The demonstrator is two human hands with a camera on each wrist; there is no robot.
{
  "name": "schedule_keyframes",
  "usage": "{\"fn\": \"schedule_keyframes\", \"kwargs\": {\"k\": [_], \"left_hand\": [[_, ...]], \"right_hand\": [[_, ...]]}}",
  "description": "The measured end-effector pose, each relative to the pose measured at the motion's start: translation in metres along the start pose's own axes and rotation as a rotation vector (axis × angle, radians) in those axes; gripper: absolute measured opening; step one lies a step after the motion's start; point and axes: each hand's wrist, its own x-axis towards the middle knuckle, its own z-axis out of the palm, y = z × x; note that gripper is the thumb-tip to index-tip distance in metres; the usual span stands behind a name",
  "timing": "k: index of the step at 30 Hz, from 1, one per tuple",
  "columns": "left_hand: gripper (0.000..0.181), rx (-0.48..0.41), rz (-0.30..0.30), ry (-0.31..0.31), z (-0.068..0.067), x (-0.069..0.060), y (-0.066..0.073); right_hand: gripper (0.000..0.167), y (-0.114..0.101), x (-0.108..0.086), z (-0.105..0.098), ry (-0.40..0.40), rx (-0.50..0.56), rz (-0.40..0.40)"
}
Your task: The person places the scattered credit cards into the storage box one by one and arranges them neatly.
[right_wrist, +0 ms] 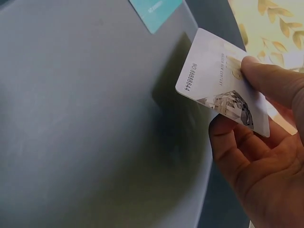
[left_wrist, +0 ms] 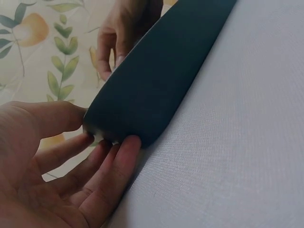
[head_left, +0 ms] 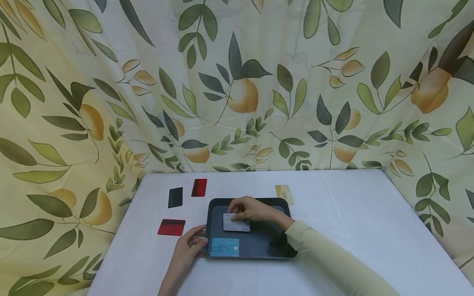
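Note:
My right hand [head_left: 257,209] pinches a white plastic card [head_left: 240,226] between thumb and fingers over the dark tray [head_left: 259,246]. The right wrist view shows this card [right_wrist: 204,64] held above the tray floor, with a diamond picture and printed numbers on it. In the tray's near left corner lies a teal card [head_left: 224,247] marked VIP. My left hand [head_left: 189,246] grips the tray's left end. Seen from the left wrist, the thumb is at the tray's rim and the fingertips touch its lower side [left_wrist: 147,80].
Left of the tray, two red cards [head_left: 172,227] [head_left: 200,187] and a black card [head_left: 175,197] lie on the white-covered table [head_left: 352,222]. A gold card [head_left: 284,194] lies behind the tray's far right corner. A leaf-and-fruit patterned curtain [head_left: 259,135] hangs behind the table.

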Motion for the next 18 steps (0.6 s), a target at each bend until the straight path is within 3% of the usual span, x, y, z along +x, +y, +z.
{"fn": "schedule_keyframes", "kwargs": {"k": [18], "left_hand": [[0.05,-0.014,-0.017,-0.014,0.0,0.002,-0.002]], "right_hand": [[0.011,-0.001,0.022,0.027,0.048,-0.034,0.001]]}}
